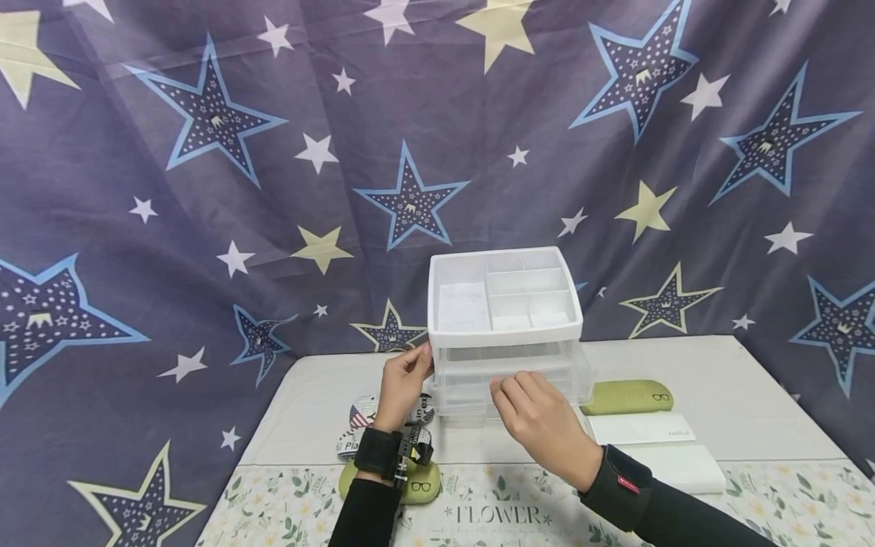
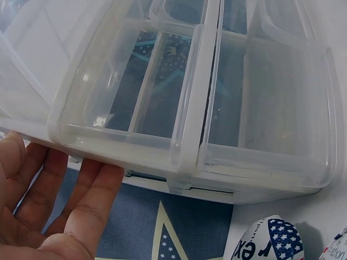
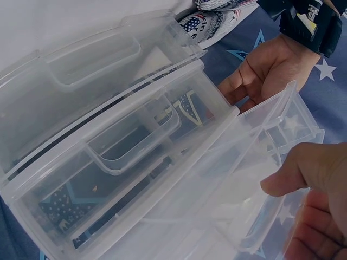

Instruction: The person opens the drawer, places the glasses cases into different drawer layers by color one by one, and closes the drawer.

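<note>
A white desktop organizer (image 1: 506, 333) with clear drawers stands in the middle of the table, its top divided into several compartments. My left hand (image 1: 402, 384) is at its left side; in the left wrist view, the left fingers (image 2: 95, 197) rest against the side edge of the frame. My right hand (image 1: 540, 418) is at the organizer's front. In the right wrist view, one clear drawer (image 3: 295, 116) is slid out past the others, and my right hand (image 3: 320, 197) grips its front wall, thumb on the inner side. Lower drawers (image 3: 130, 141) sit within the frame.
Left of the organizer lie cases printed with lettering and flags (image 1: 351, 443), and a green glasses case (image 1: 421, 486) partly behind my left wrist. To the right are another green glasses case (image 1: 627, 396) and two white boxes (image 1: 636, 429). A star-patterned curtain (image 1: 410, 99) hangs behind the table.
</note>
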Demonstrator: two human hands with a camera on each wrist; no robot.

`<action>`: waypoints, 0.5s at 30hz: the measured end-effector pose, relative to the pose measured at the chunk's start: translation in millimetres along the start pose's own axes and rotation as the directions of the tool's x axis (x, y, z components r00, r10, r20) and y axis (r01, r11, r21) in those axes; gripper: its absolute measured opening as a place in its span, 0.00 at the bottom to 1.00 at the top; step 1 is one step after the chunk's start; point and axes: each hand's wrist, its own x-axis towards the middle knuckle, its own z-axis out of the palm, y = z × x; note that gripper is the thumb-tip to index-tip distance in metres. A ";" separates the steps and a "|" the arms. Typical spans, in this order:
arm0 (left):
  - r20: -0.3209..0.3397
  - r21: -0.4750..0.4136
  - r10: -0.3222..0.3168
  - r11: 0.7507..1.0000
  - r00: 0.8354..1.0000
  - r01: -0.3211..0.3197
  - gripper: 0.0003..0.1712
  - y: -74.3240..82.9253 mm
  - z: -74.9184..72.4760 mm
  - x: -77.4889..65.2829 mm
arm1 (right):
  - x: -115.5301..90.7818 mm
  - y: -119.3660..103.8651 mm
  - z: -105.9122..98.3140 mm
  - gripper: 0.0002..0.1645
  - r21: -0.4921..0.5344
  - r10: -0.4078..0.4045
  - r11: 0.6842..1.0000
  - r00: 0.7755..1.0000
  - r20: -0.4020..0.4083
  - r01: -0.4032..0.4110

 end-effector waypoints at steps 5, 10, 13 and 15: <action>-0.004 -0.010 -0.001 1.000 1.000 0.001 0.24 -0.3 0.5 0.4 | 0.4 0.1 -1.8 0.21 0.012 -0.015 1.000 0.999 -0.029 0.016; -0.008 -0.013 -0.007 1.000 1.000 0.007 0.24 0.2 0.7 -0.1 | 0.2 -1.3 -5.6 0.21 0.027 -0.025 0.999 0.999 -0.037 0.026; -0.009 -0.012 -0.015 1.000 1.000 0.015 0.23 1.1 0.7 -0.1 | -0.8 -3.0 -6.9 0.21 0.026 -0.026 0.999 0.999 -0.040 0.027; -0.013 -0.007 -0.023 1.000 1.000 0.022 0.23 1.1 0.6 0.0 | -1.5 -4.1 -7.5 0.22 0.021 -0.027 0.999 0.999 -0.043 0.028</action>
